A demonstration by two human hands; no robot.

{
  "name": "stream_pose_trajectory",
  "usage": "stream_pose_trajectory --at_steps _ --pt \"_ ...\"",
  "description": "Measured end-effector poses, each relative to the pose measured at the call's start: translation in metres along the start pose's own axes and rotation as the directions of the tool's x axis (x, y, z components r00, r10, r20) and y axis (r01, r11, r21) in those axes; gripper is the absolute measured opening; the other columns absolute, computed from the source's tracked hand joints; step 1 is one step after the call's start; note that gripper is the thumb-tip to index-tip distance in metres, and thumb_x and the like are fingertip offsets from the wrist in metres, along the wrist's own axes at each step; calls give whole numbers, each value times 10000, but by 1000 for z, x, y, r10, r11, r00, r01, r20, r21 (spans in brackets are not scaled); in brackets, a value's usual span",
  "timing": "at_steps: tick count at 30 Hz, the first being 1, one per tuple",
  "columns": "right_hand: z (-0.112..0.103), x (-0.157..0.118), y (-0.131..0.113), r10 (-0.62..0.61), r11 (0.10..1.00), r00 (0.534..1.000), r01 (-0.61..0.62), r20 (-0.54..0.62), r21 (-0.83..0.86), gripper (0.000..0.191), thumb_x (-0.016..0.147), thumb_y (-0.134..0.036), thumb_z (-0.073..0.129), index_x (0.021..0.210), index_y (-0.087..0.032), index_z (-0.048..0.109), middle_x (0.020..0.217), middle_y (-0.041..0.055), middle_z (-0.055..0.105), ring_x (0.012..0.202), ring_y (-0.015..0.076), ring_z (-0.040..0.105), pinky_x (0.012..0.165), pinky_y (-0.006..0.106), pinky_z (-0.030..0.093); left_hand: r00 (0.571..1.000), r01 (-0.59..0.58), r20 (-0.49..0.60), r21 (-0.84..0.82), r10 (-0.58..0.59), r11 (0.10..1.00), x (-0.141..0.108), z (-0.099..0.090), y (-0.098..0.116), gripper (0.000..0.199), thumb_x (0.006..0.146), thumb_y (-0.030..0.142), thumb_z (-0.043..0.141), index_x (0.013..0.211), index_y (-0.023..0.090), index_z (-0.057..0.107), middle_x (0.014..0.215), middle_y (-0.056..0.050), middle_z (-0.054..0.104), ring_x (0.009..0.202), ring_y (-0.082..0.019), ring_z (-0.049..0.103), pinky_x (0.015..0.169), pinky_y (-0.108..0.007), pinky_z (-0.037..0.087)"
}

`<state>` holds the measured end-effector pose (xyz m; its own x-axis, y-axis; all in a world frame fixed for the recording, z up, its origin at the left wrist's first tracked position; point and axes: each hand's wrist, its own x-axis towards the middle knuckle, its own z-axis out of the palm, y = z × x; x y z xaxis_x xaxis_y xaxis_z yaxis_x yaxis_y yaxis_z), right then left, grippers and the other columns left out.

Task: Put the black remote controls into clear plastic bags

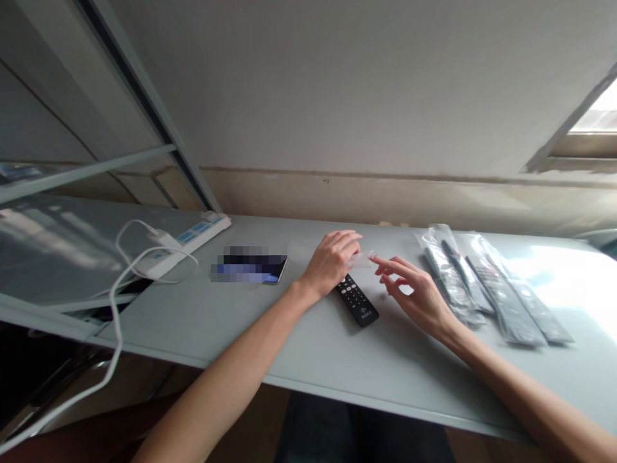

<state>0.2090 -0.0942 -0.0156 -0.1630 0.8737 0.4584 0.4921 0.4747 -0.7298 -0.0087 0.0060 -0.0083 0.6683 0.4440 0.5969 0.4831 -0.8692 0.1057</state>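
My left hand (331,262) is curled closed over a scrap of clear plastic (359,260), which pokes out past my fingers toward my right hand (415,298). That hand is open, its fingers apart, with the index fingertip (375,259) right at the plastic; I can't tell if they touch. A black remote (357,299) lies just below my left hand on the table (216,328). Beyond my right hand lie bagged remotes (496,289). Past my left hand are a phone (263,269), a power strip (189,247) and a white cable (114,308).

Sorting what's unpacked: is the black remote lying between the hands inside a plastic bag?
No, the black rectangular plastic remote lies bare on the pale grey table, unlike the clear-bagged black remotes to its right.
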Motion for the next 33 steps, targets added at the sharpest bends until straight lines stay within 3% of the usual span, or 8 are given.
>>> stream_pose_trajectory --at_steps 5,8,15,22,26,29,33 --pt "2 -2 6 -28 996 998 32 49 -88 428 1029 -200 534 1401 -272 733 1086 83 717 855 181 704 714 338 628 997 -44 60 -26 45 999 -1 1 4 475 963 -68 489 1371 147 602 1364 -90 710 1353 -234 604 1177 -421 477" --pt "3 -3 11 -76 988 996 80 39 -129 434 1023 -155 524 1375 -282 744 1091 82 717 864 185 707 707 333 604 992 -36 126 15 34 999 -1 1 6 575 954 -96 432 1452 159 560 1310 -79 721 1284 -223 618 1125 -386 490" --pt "4 -4 7 -256 916 965 263 61 -303 473 994 -66 543 1347 -305 747 1169 101 666 989 222 692 858 411 610 967 -70 253 168 26 983 1 -3 13 474 1074 80 473 1540 160 497 1249 -93 714 1150 -241 634 1014 -371 496" --pt "2 -3 -8 -426 822 899 430 97 -374 569 954 12 556 1404 -306 698 1240 124 663 1106 275 643 904 473 598 965 -103 257 185 53 977 3 -4 18 409 1108 191 532 1514 149 534 1228 -97 712 1132 -243 638 986 -374 481" --pt "2 -2 -8 -461 752 882 447 99 -484 370 997 -88 636 1310 -259 735 1212 140 690 1037 288 650 864 480 591 970 -106 234 169 65 980 3 -6 20 346 1105 214 560 1443 144 597 1191 -89 728 1111 -247 632 949 -370 471" --pt "0 0 -4 -441 763 892 431 100 -482 236 1016 -151 663 1210 -240 762 1141 126 718 981 270 667 831 447 596 969 -132 230 159 94 978 3 -8 20 353 1091 200 589 1441 157 602 1194 -84 720 1107 -242 623 936 -358 461" --pt "-2 1 -4 -444 805 894 428 61 -410 173 1000 -101 660 1045 -233 762 1078 98 751 933 242 677 803 410 597 968 -137 232 172 96 975 2 -9 18 346 1041 113 625 1379 182 639 1168 -72 701 1095 -238 612 922 -350 448"
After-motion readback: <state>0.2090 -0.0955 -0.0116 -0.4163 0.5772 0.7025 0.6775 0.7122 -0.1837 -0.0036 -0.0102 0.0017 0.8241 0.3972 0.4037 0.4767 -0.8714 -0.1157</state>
